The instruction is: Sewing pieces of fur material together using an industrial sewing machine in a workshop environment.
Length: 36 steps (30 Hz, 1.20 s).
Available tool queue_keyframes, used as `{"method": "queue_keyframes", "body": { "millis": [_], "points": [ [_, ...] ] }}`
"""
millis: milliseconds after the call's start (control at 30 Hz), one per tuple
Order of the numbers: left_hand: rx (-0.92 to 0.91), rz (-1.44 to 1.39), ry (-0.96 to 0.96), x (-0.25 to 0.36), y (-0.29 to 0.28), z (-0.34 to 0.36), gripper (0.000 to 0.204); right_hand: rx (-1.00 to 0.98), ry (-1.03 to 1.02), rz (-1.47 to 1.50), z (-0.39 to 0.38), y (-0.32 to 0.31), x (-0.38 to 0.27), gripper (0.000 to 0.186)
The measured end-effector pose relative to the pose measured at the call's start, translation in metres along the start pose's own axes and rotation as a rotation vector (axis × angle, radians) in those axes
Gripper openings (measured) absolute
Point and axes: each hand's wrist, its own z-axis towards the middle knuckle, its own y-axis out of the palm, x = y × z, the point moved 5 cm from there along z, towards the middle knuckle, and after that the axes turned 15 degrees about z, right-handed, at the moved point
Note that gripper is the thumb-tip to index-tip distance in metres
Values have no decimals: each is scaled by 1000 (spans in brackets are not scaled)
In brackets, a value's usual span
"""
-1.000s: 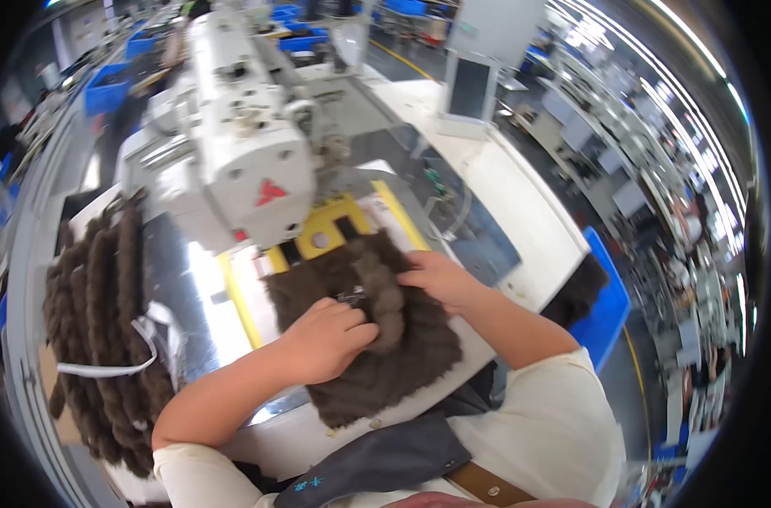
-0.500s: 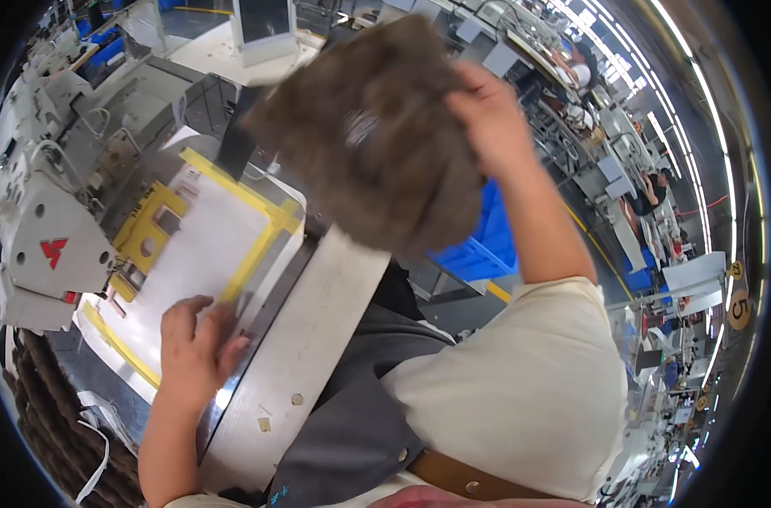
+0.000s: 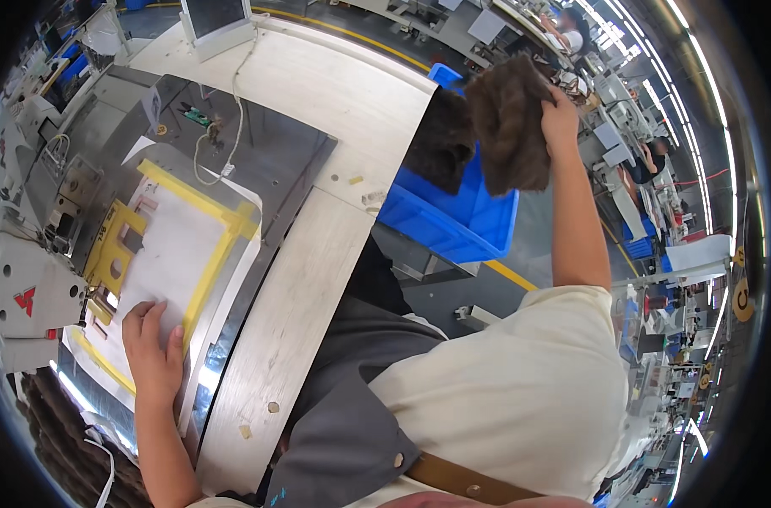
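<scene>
My right hand (image 3: 561, 125) is stretched out to the far right, its fingers closed on the edge of a brown plush fabric piece (image 3: 511, 127). That piece hangs over the right side of a blue bin (image 3: 462, 239). Darker brown plush fabric (image 3: 443, 140) lies at the bin's left side. On the left, my left hand (image 3: 154, 343) rests with fingers apart on a white sheet (image 3: 170, 271) bordered by yellow tape. The sheet lies at the sewing machine (image 3: 38, 284), beside a yellow cut-out plate (image 3: 115, 250).
A pale table edge (image 3: 275, 339) runs between me and the machine. More brown plush (image 3: 68, 432) with white strips is heaped at the lower left. A white cord (image 3: 237, 110) crosses the machine's grey top. Other people sit at benches in the far right background.
My right hand has carried the plush piece right, away from the machine and over to the blue bin. My left hand stays on the sheet. The view has shifted, showing more of the bin.
</scene>
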Motion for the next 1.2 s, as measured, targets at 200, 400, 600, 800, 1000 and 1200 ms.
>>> {"method": "queue_keyframes", "body": {
  "millis": [200, 400, 600, 800, 1000, 1200],
  "points": [
    [2, 32, -12, 3, 1, 3, 41, -39, 254, 628, 59, 35, 108, 30],
    [-21, 81, -66, 5, 3, 1, 42, 137, 287, 554, 103, 58, 225, 34],
    [4, 98, -72, 6, -2, -7, 42, -145, 865, 439, -4, 151, 265, 49],
    [-3, 122, -69, 7, 2, 7, 45, -70, 673, 525, -10, 179, 300, 50],
    [-18, 166, -106, 8, -6, -5, 45, -144, 554, -568, -4, 177, 159, 66],
    [40, 120, -62, 8, -7, -1, 49, -257, -172, 332, -4, 227, -8, 52]
  ]
}}
